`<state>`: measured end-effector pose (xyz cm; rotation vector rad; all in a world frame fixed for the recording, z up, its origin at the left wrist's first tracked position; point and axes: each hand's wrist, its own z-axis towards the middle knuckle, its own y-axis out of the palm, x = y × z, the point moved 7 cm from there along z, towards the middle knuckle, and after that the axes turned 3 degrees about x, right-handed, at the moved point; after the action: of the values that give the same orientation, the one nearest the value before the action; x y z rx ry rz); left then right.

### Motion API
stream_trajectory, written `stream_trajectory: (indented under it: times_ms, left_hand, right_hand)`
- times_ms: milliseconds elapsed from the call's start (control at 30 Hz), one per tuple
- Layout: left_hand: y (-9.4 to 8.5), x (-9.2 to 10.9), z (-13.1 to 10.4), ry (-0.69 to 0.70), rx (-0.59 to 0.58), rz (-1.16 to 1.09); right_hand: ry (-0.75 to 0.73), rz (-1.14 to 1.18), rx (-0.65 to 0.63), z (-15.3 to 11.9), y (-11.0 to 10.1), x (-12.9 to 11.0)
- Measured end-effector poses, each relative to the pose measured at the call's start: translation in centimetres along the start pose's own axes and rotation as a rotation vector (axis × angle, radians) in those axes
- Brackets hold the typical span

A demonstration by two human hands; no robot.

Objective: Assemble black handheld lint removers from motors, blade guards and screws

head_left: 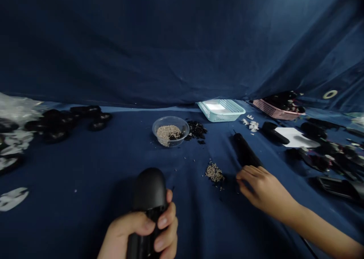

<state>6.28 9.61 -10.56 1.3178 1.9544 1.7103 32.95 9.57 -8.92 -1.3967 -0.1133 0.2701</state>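
1. The left hand [133, 225] is holding a black casing [149, 192] above the near worktop [85, 168], thumb and fingers wrapping its sides, probably for steadiness.
2. The right hand [260, 185] is resting by the near end of a black screwdriver [246, 151], fingers curling; I cannot tell whether they're gripping anything.
3. Loose screws [214, 173] are lying just beside it, seemingly for easy picking.
4. A clear bowl [171, 120] is keeping small parts [166, 133] together, presumably against scattering.

The computer mouse [150, 190] at the near side looks of smooth, matt black plastic. The round bowl [170, 121] is of clear, glossy plastic; the small screws [214, 172] seem metal. Dull woven cloth makes the tablecloth [82, 168]; the far-left bag [18, 109] is shiny, crinkled film.
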Motion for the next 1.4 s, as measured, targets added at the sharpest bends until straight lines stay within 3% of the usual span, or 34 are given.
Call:
stream_trajectory:
  times_ms: [167, 367, 600, 733, 800, 833, 967, 1067, 1167, 1300, 1400]
  left_hand:
    - [0.0, 0.0, 0.2, 0.027, 0.004, 0.051]
    - [1.1, 0.1, -0.4, 0.041, -0.096, 0.09]
    - [2.6, -0.2, -1.2, 0.034, -0.17, 0.012]
    - [3.1, 0.0, -1.4, 0.039, -0.141, 0.042]
    - [2.9, 0.4, -1.6, 0.062, -0.034, 0.26]
    - [2.7, 0.9, -1.7, 0.108, 0.059, 0.478]
    - [3.4, 4.2, -3.1, 0.42, 0.432, 1.629]
    - [3.6, 4.1, -3.1, 0.492, 0.532, 2.096]
    - [2.4, 3.5, -2.2, 0.497, 0.571, 2.219]
    - [1.4, 4.0, -1.8, 0.555, 0.555, 2.022]
    - [2.2, 5.7, -3.3, 0.663, 0.575, 1.906]
  right_hand:
    - [0.097, 0.232, -0.014, -0.8, -0.9, -2.1]
    - [0.127, 0.495, -0.095, -2.0, -2.0, -7.1]
    - [0.101, 0.628, 0.059, -3.7, -2.8, -11.1]
    - [0.111, 0.627, 0.07, -3.9, -2.8, -11.8]
    - [0.155, 0.619, 0.044, -3.9, -2.3, -11.6]
    - [0.172, 0.619, 0.024, -4.0, -1.9, -11.4]
    - [0.223, 0.64, -0.071, -4.5, -0.3, -10.8]
    - [0.27, 0.642, -0.095, -4.7, 0.5, -10.2]
    - [0.296, 0.68, -0.108, -4.8, 1.1, -10.2]
    - [0.324, 0.784, -0.126, -4.8, 1.7, -10.2]
    - [0.399, 0.964, -0.158, -4.9, 1.6, -10.0]
